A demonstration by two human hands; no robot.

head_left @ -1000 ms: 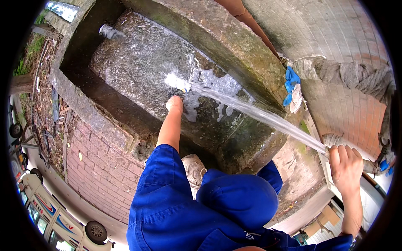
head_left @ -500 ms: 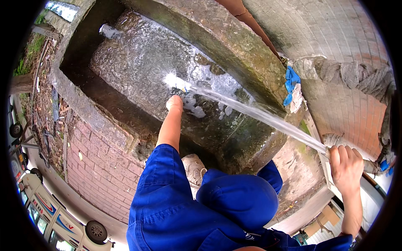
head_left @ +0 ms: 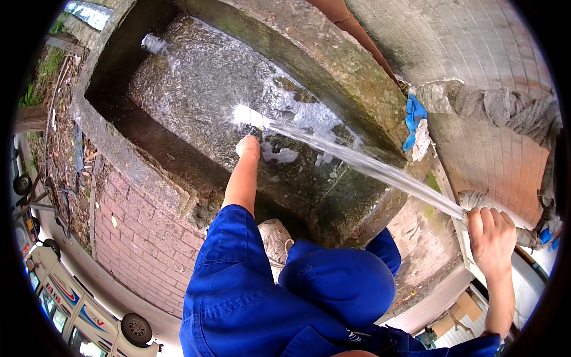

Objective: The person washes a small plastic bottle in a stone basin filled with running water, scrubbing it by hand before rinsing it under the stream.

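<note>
Water shoots in a clear jet [head_left: 375,168] from beside my right hand [head_left: 492,241] across a stone trough [head_left: 154,178]. My right hand is closed, fingers curled round the pipe end [head_left: 470,215] where the jet starts. My left hand [head_left: 248,147] reaches over the trough, closed on a small white object [head_left: 254,118] with blue and yellow marks. The jet strikes this object and sprays off its far side. Spray and my fingers partly hide it, so its kind is unclear. Below it, shallow water with white foam [head_left: 297,110] covers the trough floor.
A blue cloth [head_left: 414,122] and a pale rag hang at the trough's right end. A wrapped pipe [head_left: 499,107] runs along the wall. My shoe [head_left: 275,241] is by the trough's near wall. Brick paving [head_left: 143,238] and a parked white vehicle [head_left: 71,294] lie at left.
Foam patches on the water have drifted and changed shape, and the spray round the white object looks slightly different. Both hands stay in nearly the same places, and the jet still runs.
</note>
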